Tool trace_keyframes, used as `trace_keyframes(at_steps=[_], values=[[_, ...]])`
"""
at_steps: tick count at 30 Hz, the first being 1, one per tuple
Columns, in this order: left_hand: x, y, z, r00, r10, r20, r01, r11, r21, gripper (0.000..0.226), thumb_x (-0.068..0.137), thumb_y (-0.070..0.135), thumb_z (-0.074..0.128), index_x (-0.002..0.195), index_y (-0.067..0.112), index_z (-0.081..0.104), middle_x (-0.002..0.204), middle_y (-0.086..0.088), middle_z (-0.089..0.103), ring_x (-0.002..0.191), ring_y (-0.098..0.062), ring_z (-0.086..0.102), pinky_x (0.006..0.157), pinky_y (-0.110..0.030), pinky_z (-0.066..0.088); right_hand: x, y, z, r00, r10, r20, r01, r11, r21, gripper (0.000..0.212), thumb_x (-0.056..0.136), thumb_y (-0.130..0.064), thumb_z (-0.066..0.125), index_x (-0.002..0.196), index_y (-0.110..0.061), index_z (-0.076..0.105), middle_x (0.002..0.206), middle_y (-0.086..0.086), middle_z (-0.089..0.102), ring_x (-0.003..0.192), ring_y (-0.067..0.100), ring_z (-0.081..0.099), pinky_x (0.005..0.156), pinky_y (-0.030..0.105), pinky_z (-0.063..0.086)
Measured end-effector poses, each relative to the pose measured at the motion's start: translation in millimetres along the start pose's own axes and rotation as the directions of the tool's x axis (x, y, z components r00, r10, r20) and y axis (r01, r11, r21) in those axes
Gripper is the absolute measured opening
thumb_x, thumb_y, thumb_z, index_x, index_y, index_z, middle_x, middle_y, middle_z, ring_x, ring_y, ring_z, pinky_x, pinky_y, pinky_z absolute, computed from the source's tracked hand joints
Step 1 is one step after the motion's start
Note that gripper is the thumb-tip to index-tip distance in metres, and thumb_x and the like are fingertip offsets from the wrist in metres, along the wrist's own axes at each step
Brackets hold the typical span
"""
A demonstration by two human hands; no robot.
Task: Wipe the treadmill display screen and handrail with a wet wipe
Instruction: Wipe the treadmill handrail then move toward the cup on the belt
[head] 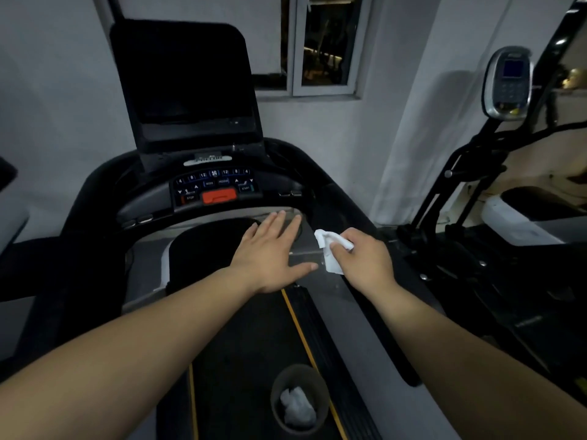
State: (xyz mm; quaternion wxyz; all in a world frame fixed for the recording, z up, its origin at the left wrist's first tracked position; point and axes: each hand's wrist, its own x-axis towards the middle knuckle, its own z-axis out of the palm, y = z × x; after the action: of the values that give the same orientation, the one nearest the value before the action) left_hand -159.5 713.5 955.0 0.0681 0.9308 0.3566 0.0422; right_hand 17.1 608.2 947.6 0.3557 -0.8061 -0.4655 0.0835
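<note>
The treadmill's dark display screen (187, 77) stands upright at the top centre, above a button panel (216, 185) with a red stop key. The black handrail (336, 198) curves around the console and runs down the right side. My right hand (362, 262) pinches a crumpled white wet wipe (330, 252) in the air, left of the right handrail. My left hand (273, 252) is spread flat with straight fingers above the treadmill's front, just left of the wipe, holding nothing.
A small dark bin (298, 398) with crumpled white wipes inside stands on the treadmill belt (241, 350) below my arms. An elliptical machine (505, 90) with its own console stands to the right. A window (320, 46) sits in the white wall behind.
</note>
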Motion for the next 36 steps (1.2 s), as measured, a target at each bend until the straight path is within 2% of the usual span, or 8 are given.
trace_keyframes(at_steps=[4,9,15,23,26,31,34,36], values=[[-13,7,27,0.998,0.002,0.055,-0.002,1.000,-0.012,0.104,0.087,0.084,0.037,0.162,0.029,-0.009,0.172,-0.007,-0.011,0.157,-0.019,-0.014,0.128,-0.048,0.000,-24,18,8,0.999,0.036,0.034,-0.035,0.999,-0.012,0.014,0.092,-0.032,0.056,0.081,-0.025,0.060,0.075,-0.004,0.066,0.068,0.012,0.062,0.054,0.030,0.046],[-22,21,43,0.996,-0.016,0.083,0.017,1.000,-0.014,0.105,0.087,0.084,0.038,0.162,0.029,-0.010,0.172,-0.006,-0.012,0.157,-0.020,-0.015,0.128,-0.049,0.000,-37,41,5,0.996,0.065,0.056,-0.063,0.998,-0.030,0.013,0.093,-0.032,0.057,0.083,-0.024,0.061,0.074,-0.003,0.066,0.068,0.012,0.061,0.053,0.029,0.044],[-28,55,55,0.997,-0.036,0.074,0.038,0.999,-0.025,0.105,0.086,0.085,0.038,0.162,0.030,-0.009,0.172,-0.006,-0.010,0.157,-0.019,-0.014,0.128,-0.048,0.001,-50,70,-4,0.995,0.047,0.088,-0.046,0.999,-0.007,0.012,0.093,-0.030,0.057,0.084,-0.022,0.062,0.076,-0.002,0.066,0.071,0.016,0.062,0.062,0.038,0.051],[-52,100,91,0.991,-0.091,0.099,0.093,0.996,-0.009,0.104,0.087,0.084,0.037,0.162,0.029,-0.009,0.172,-0.005,-0.010,0.157,-0.019,-0.014,0.128,-0.048,0.001,-80,111,-1,0.987,-0.018,0.159,0.020,1.000,-0.012,0.014,0.094,-0.030,0.058,0.083,-0.021,0.059,0.075,-0.001,0.064,0.068,0.016,0.060,0.054,0.031,0.041],[-66,109,111,0.985,-0.108,0.134,0.110,0.994,-0.013,0.104,0.087,0.085,0.037,0.162,0.030,-0.009,0.172,-0.006,-0.010,0.157,-0.019,-0.014,0.128,-0.049,0.001,-98,126,8,0.981,-0.019,0.194,0.018,1.000,0.006,0.012,0.094,-0.029,0.057,0.083,-0.023,0.057,0.077,0.000,0.064,0.070,0.018,0.061,0.059,0.037,0.050],[-91,114,142,0.974,-0.113,0.194,0.122,0.992,-0.031,0.105,0.087,0.084,0.040,0.162,0.029,-0.009,0.172,-0.006,-0.010,0.157,-0.019,-0.014,0.128,-0.049,0.001,-126,147,27,0.970,0.019,0.241,-0.017,1.000,-0.011,0.011,0.095,-0.030,0.056,0.090,-0.021,0.061,0.079,-0.001,0.065,0.073,0.019,0.062,0.063,0.039,0.053],[-101,106,162,0.965,-0.125,0.231,0.137,0.990,-0.039,0.106,0.087,0.084,0.040,0.162,0.029,-0.010,0.172,-0.006,-0.010,0.157,-0.019,-0.014,0.128,-0.048,0.000,-139,159,46,0.969,0.013,0.245,-0.008,1.000,-0.020,0.010,0.096,-0.026,0.057,0.094,-0.017,0.062,0.079,-0.002,0.062,0.076,0.021,0.061,0.063,0.035,0.048],[-108,97,180,0.957,-0.128,0.260,0.144,0.989,-0.045,0.107,0.086,0.085,0.040,0.162,0.029,-0.011,0.172,-0.005,-0.011,0.157,-0.018,-0.015,0.128,-0.048,0.000,-149,167,63,0.965,0.027,0.262,-0.015,0.999,-0.045,0.011,0.097,-0.026,0.057,0.097,-0.016,0.062,0.078,-0.005,0.058,0.075,0.017,0.057,0.057,0.028,0.038]])
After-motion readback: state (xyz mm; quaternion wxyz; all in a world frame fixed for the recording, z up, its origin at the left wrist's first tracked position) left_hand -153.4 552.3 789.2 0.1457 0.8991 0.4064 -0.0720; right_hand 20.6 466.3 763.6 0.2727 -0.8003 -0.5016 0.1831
